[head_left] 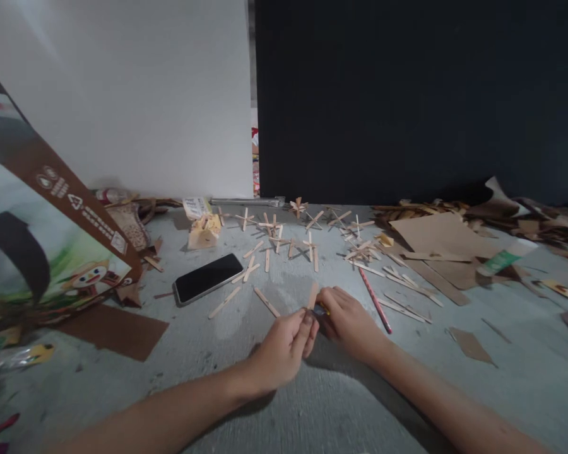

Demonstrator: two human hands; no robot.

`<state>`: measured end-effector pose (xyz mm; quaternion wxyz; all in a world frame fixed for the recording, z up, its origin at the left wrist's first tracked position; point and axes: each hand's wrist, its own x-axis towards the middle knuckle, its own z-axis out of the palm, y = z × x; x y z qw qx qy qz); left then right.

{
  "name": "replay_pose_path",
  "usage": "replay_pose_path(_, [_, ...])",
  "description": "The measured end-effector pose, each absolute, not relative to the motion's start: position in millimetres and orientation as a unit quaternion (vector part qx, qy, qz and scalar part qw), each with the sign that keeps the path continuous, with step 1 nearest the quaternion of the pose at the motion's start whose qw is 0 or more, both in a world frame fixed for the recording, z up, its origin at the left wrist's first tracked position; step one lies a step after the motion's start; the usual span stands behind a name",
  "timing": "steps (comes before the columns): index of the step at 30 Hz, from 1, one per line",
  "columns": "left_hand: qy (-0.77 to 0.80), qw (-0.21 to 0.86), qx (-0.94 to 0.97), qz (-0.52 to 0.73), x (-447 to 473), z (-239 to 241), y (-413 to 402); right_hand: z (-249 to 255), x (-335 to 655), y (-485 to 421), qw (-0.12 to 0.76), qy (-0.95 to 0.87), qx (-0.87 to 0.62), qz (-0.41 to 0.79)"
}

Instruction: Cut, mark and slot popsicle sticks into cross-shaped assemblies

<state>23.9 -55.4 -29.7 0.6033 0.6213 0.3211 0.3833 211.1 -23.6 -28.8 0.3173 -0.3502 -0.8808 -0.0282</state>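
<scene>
The right hand (350, 321) is closed on a small yellow and dark object (320, 310), partly hidden, and the left hand (284, 347) has its fingers pinched together just beside it; I cannot tell what they hold. A stick (313, 294) shows between both hands, while the phone (209, 279) lies to the left and the pencil (375, 300) to the right.

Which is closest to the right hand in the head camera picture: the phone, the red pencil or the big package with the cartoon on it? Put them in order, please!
From the right hand:
1. Red pencil, just to its right.
2. Phone, off to its left.
3. Big package, farther left, beyond the phone.
</scene>
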Motion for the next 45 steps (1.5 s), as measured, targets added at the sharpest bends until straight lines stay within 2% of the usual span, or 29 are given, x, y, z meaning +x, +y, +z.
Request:
replay_pose_path(6, [0.338, 0.590, 0.615, 0.400, 23.6, -18.6, -58.1, -26.6, 210.5, -26.8, 0.323, -0.873, -0.354, -0.088])
replay_pose_path(10, [0.366, 0.537, 0.606, 0.459, 19.5, -18.7, -54.4, -26.9, 216.9, -23.2, 0.337, -0.849, -0.398, -0.090])
replay_pose_path(16, [0.415, 0.459, 0.586, 0.523, 12.9, -20.5, -41.6, -5.6, 211.4, -35.6, 0.336, -0.788, -0.514, 0.043])
replay_pose_path(20, [0.431, 0.439, 0.588, 0.525, 12.9, -24.1, -40.0, 18.0, 193.6, -56.5, 0.320, -0.775, -0.504, 0.208])
replay_pose_path(24, [0.428, 0.437, 0.599, 0.517, 12.8, -30.1, -41.0, 30.6, 182.2, -69.7, 0.309, -0.755, -0.502, 0.286])
replay_pose_path(37, [0.432, 0.421, 0.640, 0.476, 12.0, -23.9, -44.5, 31.7, 177.3, -70.2, 0.266, -0.741, -0.527, 0.321])
replay_pose_path(45, [0.458, 0.371, 0.672, 0.449, 11.6, -17.6, -46.0, 31.6, 174.1, -74.0, 0.265, -0.732, -0.540, 0.320])
